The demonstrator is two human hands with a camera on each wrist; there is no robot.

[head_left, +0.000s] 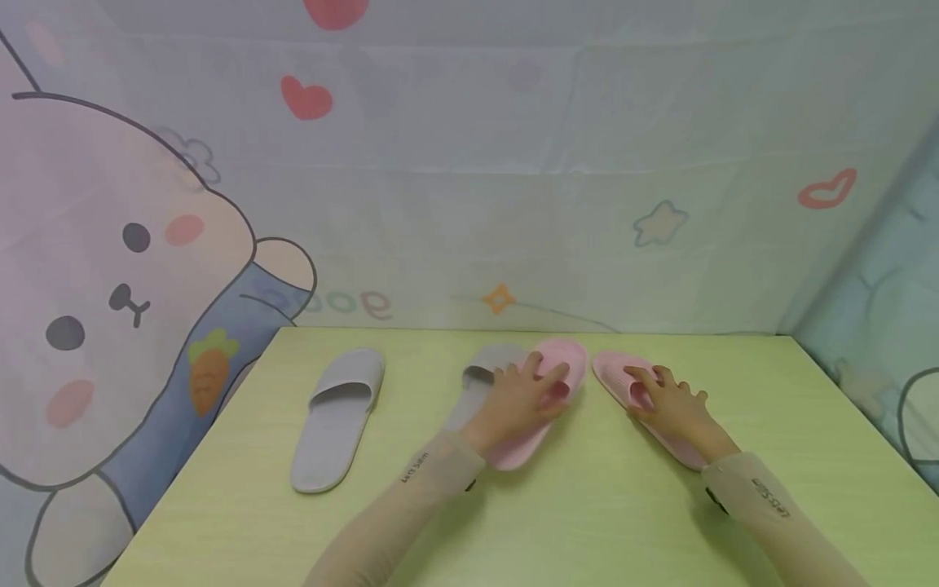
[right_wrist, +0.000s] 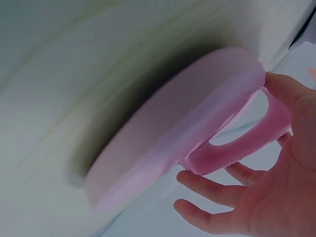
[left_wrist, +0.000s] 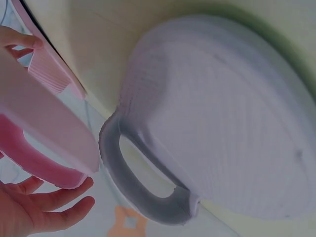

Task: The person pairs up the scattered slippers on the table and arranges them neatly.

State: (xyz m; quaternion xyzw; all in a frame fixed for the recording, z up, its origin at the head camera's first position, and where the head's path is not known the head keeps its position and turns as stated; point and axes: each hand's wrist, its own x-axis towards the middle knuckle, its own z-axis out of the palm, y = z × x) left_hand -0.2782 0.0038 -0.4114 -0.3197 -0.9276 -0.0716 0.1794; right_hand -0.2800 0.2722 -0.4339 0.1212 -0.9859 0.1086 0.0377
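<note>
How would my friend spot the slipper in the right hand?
Find the yellow-green table, then its rightmost slipper. It is pink and in the right hand. Unlike the other pink slipper, it has no grey slipper close beside it.

Printed cloth (head_left: 477,171) hangs behind a green table (head_left: 587,522).

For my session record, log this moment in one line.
left hand: holds left pink slipper; right hand: holds right pink slipper; left gray slipper: lies apart; right gray slipper: beside left pink one
</note>
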